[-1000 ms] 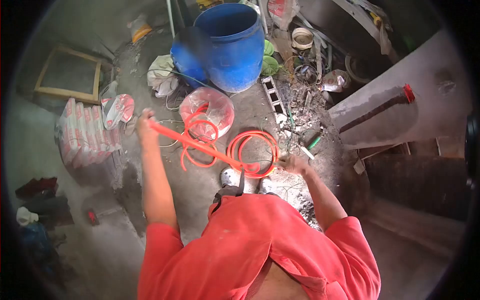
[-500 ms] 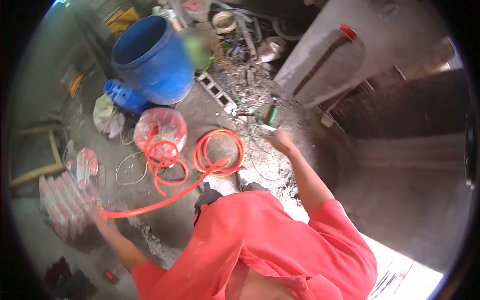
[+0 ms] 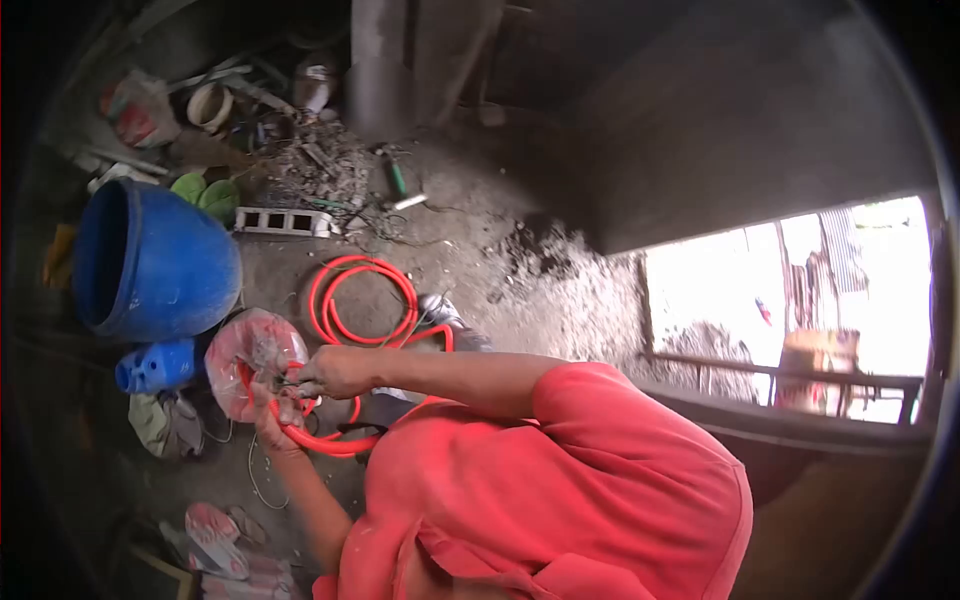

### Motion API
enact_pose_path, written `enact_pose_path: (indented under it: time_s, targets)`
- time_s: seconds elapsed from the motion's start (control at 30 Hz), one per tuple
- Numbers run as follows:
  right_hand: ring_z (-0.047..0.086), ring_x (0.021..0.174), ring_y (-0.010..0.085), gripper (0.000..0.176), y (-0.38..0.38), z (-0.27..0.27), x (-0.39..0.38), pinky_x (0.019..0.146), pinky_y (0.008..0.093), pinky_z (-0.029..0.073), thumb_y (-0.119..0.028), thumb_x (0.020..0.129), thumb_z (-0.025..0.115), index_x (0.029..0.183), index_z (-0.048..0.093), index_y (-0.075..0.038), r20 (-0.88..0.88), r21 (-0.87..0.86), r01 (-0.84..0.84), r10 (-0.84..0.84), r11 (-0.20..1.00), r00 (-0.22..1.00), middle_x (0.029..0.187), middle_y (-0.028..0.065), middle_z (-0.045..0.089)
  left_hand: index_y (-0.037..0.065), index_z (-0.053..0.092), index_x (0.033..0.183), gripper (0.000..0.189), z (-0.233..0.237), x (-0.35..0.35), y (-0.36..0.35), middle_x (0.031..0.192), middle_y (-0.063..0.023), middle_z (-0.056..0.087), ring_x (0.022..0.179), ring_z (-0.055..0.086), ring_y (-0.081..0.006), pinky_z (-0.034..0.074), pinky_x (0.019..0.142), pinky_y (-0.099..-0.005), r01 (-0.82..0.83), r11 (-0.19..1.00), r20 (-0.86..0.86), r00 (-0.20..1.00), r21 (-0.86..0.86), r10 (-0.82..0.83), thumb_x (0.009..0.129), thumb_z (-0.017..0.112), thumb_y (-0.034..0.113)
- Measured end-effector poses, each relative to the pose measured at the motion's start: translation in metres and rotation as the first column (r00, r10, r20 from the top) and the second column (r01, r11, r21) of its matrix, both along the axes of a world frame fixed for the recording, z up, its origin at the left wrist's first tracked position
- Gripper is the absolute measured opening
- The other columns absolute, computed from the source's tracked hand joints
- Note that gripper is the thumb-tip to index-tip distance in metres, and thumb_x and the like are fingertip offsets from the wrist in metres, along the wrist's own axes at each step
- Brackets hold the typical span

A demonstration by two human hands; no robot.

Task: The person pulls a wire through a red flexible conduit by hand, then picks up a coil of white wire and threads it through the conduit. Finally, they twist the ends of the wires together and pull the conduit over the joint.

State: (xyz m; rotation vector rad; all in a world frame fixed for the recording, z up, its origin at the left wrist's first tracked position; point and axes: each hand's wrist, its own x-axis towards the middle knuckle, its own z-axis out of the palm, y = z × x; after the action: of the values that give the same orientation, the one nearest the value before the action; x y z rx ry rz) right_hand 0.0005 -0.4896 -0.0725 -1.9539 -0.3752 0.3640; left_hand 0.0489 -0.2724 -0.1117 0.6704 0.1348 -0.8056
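My left hand [image 3: 278, 428] is closed around a length of orange flexible tube [image 3: 330, 446], left of my body. Close against it, my right hand [image 3: 338, 372] is closed too, fingers pinched beside the tube. Something small and dark shows at its fingertips, too small to name. A loose coil of the same tube [image 3: 316, 297] lies on the floor ahead of my feet. Just behind my hands sits a clear plastic-wrapped roll with red showing through [image 3: 262, 335].
A large blue barrel [image 3: 190, 262] lies tilted at the left, beside a smaller blue container [image 3: 158, 366]. A hollow block [image 3: 285, 221], rubble [image 3: 325, 165] and a green-handled object [image 3: 397, 180] are farther out. Plastic-wrapped packs [image 3: 215, 540] lie lower left. A bright opening [image 3: 720, 290] is at right.
My right hand has come across from the right to meet my left hand. The left hand has moved inward with the tube. The view has turned toward the right.
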Motion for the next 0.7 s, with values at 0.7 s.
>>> enact_pose_path:
  time_s: [0.7]
  targets:
    - [0.063, 0.073, 0.0336, 0.028, -0.138, 0.062, -0.131, 0.067, 0.0421, 0.049, -0.031, 0.095, 0.060, 0.097, 0.067, -0.004, -0.096, -0.279, 0.146, -0.179, 0.949, 0.979, 0.084, 0.0170, 0.067, 0.004, 0.056, 0.096, 0.021, -0.043, 0.092, 0.187, 0.095, -0.0033, 0.064, 0.051, 0.050, -0.0074, 0.040, 0.047, -0.0255, -0.433, 0.898, 0.028, 0.899, -0.079, 0.437, 0.103, 0.051, 0.023]
